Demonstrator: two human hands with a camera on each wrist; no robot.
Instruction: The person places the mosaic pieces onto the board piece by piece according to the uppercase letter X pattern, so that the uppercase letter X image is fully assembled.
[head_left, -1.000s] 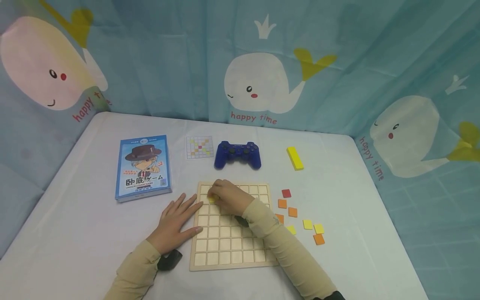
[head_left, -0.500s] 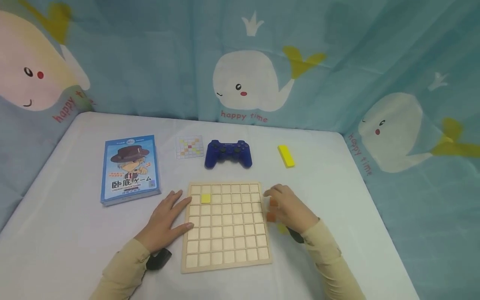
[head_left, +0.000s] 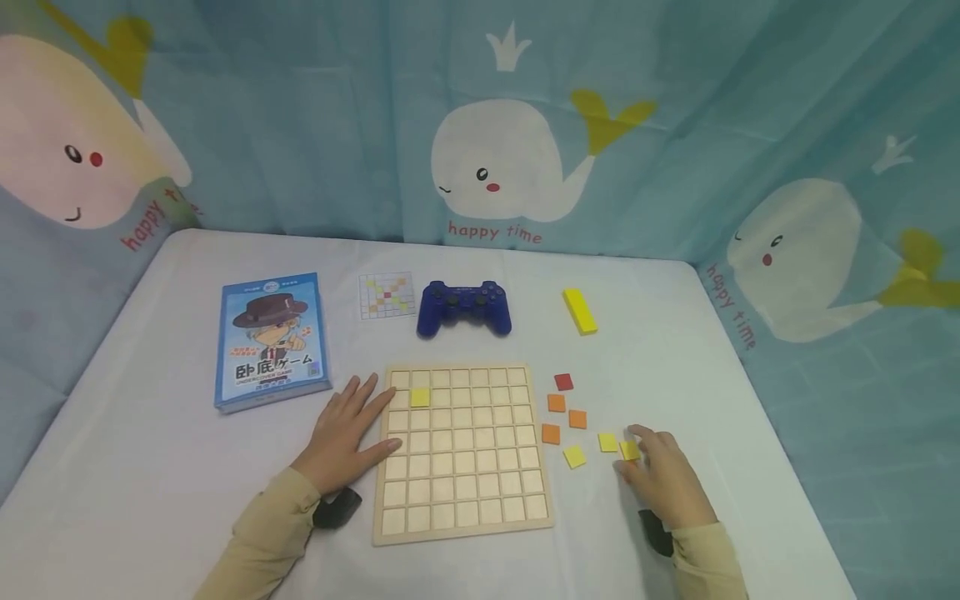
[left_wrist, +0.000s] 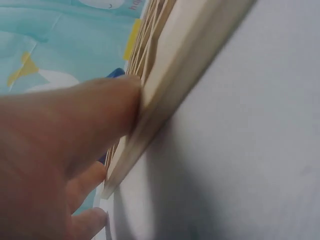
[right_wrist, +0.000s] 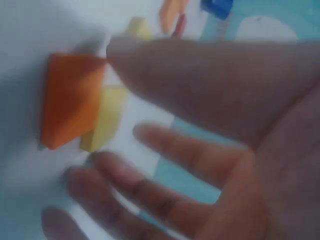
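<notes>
My left hand (head_left: pixel 339 443) lies with straight, spread fingers against the left edge of a wooden grid board (head_left: pixel 390 536). In the left wrist view its thumb (left_wrist: pixel 107 107) touches the board's rim. One yellow tile (head_left: pixel 420 397) sits in a cell in the board's second row. To the right, my right hand (head_left: pixel 666 483) is over the loose tiles, thumb and fingers apart on either side of a yellow tile (head_left: pixel 628 451). In the right wrist view an orange tile (right_wrist: pixel 74 102) lies beside that yellow tile, near the thumb tip; in the head view the hand mostly hides it.
Between board and right hand lie a red tile (head_left: pixel 564 382), several orange tiles (head_left: pixel 577 419) and yellow tiles (head_left: pixel 574 457). Behind the board are a blue game controller (head_left: pixel 464 308), a colored grid card (head_left: pixel 386 296), a yellow block (head_left: pixel 580 312) and a blue game box (head_left: pixel 272 340).
My right hand has left the board, where a yellow tile now shows in a cell, and moved right to the outer loose tiles. The left hand keeps its place at the board's edge.
</notes>
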